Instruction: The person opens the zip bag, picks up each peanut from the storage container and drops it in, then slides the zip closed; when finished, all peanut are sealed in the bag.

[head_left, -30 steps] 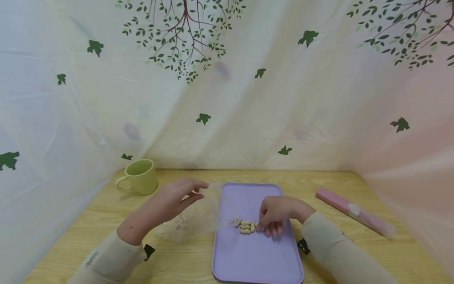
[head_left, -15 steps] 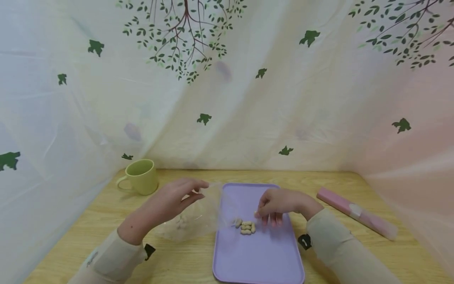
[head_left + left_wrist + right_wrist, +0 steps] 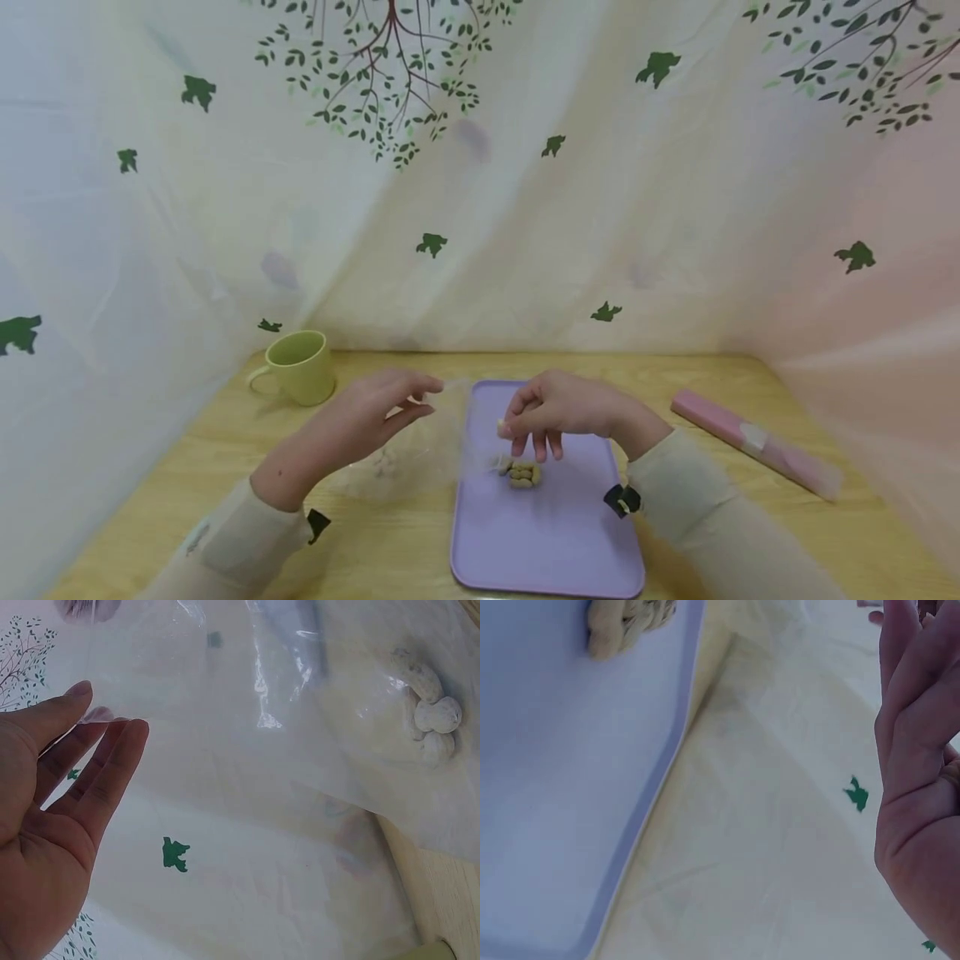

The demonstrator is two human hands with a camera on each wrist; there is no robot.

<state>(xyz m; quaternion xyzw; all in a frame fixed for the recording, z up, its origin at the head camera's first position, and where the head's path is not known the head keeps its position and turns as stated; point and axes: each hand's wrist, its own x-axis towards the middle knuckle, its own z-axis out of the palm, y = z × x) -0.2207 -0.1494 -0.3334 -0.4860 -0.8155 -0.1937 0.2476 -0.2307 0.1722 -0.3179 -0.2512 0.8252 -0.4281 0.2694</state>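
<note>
My left hand [image 3: 360,421] holds a clear plastic bag [image 3: 300,735] near its rim, thumb and fingers at the edge of the film. Several peanuts [image 3: 439,715] lie in the bottom of the bag, seen through it. Between the thumb and fingertips of my right hand [image 3: 562,412] is a single peanut [image 3: 503,428], raised over the purple tray [image 3: 547,533] and close to the bag's mouth. A small group of peanuts [image 3: 524,475] sits side by side on the tray below. In the right wrist view the fingertips are partly cut off at the top corner.
A yellow-green mug [image 3: 303,371] stands at the back left of the wooden table [image 3: 397,550]. To the right of the tray lies a pink roll [image 3: 750,437] in clear wrap. A pale curtain [image 3: 510,250] with leaf prints closes off the back and sides.
My right hand has picked a peanut up from the tray group and carried it up and left toward the bag. The left hand and bag have stayed nearly in place.
</note>
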